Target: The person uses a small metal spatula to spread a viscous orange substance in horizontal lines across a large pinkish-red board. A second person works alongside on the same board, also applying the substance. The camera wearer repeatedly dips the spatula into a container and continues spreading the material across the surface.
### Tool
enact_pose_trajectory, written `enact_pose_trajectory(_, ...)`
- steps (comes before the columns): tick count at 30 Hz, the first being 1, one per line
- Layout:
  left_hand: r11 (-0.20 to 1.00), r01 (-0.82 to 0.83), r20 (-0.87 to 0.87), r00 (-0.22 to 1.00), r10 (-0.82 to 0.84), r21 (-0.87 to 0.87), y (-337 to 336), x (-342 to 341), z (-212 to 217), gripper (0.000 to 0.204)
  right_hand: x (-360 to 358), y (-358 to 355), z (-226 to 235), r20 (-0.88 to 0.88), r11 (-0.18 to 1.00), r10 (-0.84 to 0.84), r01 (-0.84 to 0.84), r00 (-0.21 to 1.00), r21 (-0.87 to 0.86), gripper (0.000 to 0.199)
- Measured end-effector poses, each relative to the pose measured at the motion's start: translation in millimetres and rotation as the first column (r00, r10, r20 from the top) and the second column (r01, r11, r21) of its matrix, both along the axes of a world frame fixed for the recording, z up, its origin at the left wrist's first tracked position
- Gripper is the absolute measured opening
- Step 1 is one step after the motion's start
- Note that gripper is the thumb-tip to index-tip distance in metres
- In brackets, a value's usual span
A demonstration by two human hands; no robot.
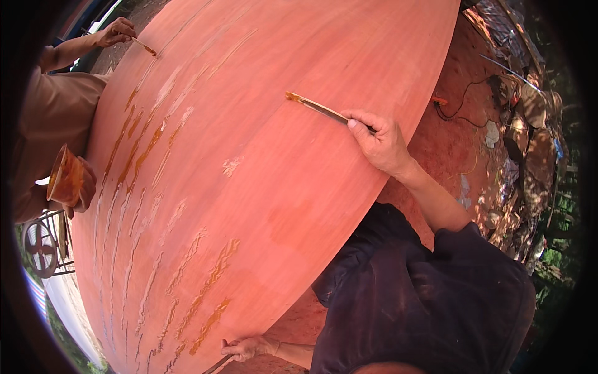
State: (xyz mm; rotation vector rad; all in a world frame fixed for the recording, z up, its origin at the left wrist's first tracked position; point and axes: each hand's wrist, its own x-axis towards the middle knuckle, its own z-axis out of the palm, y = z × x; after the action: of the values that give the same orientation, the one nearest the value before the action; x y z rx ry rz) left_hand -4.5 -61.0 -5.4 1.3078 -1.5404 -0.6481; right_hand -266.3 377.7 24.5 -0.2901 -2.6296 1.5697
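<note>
My right hand [381,142] is closed round the dark end of a narrow flat stick [316,107]. Amber paste coats its far tip, which lies over a large curved reddish wooden surface [299,168]. Near the bottom edge, my left hand [246,349] grips a thin dark rod [218,364]; its other end runs out of view. Amber paste streaks [208,324] cross the wood near my left hand, and pale, dried-looking lines run up its left side.
Across the surface at left, a co-worker in brown [59,109] holds a small paste-tipped stick [147,47] and a bowl [65,177] smeared with amber. To the right are reddish ground [448,149], a dark cable [464,103] and piled scraps [529,118]. A spoked wheel [42,248] stands at left.
</note>
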Motion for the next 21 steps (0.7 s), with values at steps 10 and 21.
enact_pose_trajectory(10, 1.000, 0.003, 0.021, 1.000, -0.004, 0.031, -3, 4, -1, 0.049, 26, -55, -5, -0.245, 0.864, 0.144, 0.000, 0.959, 0.504, 0.025)
enact_pose_trajectory(21, 0.997, 0.041, -0.049, 0.998, -0.038, 0.068, -2, 7, -2, 0.048, 28, -53, -5, -0.353, 0.912, 0.041, 0.109, 0.935, 0.395, 0.025)
